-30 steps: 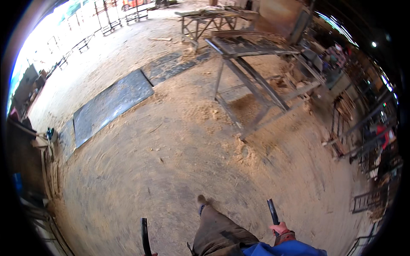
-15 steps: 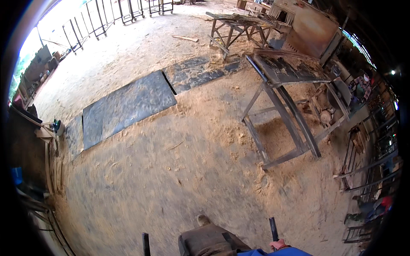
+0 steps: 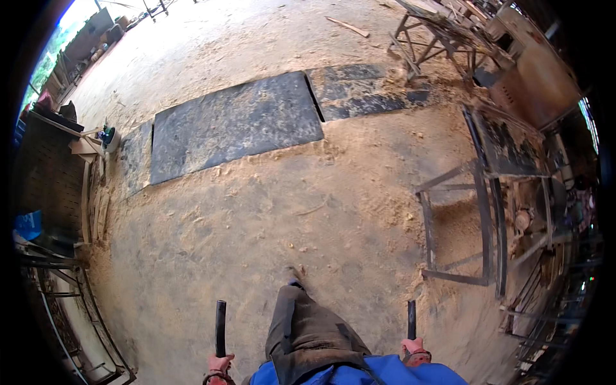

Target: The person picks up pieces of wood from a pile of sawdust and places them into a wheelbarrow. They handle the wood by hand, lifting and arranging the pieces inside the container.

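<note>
At the lower edge, my left hand point(image 3: 220, 363) is closed around a dark round bar point(image 3: 221, 326), whose end sticks out forward past the fist. My right hand point(image 3: 414, 350) grips a matching dark bar point(image 3: 412, 319) in the same way on the other side. Both bars run back out of the picture, so whatever they belong to is hidden. Between the hands are my brown trouser leg point(image 3: 308, 327) and part of my blue top point(image 3: 404, 369). One foot point(image 3: 295, 276) is stretched forward over the sawdust floor.
Dark flat plates point(image 3: 237, 125) lie across the sawdust-covered floor ahead. To the right stands a metal-framed table point(image 3: 484, 224), with a wooden trestle table point(image 3: 443, 35) beyond it. A dark cabinet point(image 3: 51, 179) and metal frames point(image 3: 83, 308) line the left side.
My left hand has come into view on its bar. One leg has stepped forward, and the view has turned left, so the plates and tables sit farther right.
</note>
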`<state>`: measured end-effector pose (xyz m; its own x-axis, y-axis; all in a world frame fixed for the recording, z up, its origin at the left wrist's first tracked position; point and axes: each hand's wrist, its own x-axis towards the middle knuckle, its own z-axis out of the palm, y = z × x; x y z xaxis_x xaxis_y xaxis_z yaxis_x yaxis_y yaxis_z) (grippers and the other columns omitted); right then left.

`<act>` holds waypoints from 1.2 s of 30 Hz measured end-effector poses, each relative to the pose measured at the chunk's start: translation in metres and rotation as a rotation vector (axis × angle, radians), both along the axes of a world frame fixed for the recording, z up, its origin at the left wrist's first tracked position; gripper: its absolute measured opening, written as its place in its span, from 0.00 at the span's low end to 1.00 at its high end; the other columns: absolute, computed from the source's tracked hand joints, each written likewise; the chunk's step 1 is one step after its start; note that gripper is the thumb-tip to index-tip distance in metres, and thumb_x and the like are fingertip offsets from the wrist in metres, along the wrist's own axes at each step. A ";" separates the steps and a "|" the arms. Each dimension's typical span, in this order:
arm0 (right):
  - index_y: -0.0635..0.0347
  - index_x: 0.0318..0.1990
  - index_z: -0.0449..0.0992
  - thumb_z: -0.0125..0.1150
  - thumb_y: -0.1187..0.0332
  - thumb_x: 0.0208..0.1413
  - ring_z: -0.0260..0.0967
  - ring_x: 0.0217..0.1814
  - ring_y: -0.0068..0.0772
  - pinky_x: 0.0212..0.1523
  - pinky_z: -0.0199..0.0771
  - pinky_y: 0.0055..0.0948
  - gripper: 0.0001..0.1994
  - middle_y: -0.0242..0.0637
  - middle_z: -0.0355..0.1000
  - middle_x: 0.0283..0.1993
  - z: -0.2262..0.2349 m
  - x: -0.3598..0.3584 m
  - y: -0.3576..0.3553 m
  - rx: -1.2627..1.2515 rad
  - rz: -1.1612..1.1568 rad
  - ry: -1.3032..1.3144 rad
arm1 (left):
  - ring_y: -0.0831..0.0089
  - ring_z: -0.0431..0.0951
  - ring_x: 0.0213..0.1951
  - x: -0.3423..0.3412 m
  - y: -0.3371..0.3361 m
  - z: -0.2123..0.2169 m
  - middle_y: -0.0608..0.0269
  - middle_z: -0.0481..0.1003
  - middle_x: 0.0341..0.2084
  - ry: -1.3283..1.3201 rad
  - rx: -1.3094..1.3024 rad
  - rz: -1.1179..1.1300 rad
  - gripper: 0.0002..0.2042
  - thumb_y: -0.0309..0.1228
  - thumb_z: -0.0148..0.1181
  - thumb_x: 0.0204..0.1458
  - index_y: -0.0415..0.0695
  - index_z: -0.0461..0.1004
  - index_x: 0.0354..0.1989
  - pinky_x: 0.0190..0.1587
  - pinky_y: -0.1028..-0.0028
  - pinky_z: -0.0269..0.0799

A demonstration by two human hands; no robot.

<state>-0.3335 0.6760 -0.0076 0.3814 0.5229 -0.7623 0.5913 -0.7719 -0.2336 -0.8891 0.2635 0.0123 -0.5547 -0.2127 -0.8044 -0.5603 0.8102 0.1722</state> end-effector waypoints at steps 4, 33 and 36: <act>0.65 0.13 0.70 0.65 0.70 0.35 0.65 0.11 0.30 0.12 0.61 0.30 0.11 0.39 0.67 0.12 -0.001 -0.077 0.048 0.008 0.015 -0.010 | 0.72 0.72 0.15 -0.089 0.045 0.016 0.62 0.72 0.14 0.016 -0.017 -0.010 0.12 0.32 0.72 0.35 0.39 0.73 0.20 0.18 0.71 0.68; 0.64 0.25 0.79 0.63 0.60 0.35 0.76 0.26 0.38 0.30 0.74 0.33 0.14 0.43 0.75 0.22 0.030 -0.687 0.612 0.146 0.432 -0.260 | 0.77 0.53 0.07 -0.595 0.519 0.041 0.73 0.55 0.05 -0.006 0.208 0.147 0.21 0.38 0.62 0.49 0.55 0.56 0.10 0.10 0.71 0.46; 0.64 0.24 0.78 0.63 0.60 0.35 0.75 0.24 0.37 0.27 0.74 0.33 0.14 0.42 0.74 0.20 0.040 -0.771 0.656 0.153 0.444 -0.259 | 0.77 0.54 0.07 -0.665 0.566 0.059 0.72 0.56 0.05 0.002 0.159 0.147 0.22 0.38 0.62 0.49 0.54 0.56 0.10 0.10 0.71 0.47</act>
<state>-1.1042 1.3323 0.0326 0.2643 0.7744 -0.5749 0.9063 -0.4033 -0.1266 -1.5542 0.8291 0.0713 -0.5287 -0.1621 -0.8332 -0.6698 0.6826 0.2923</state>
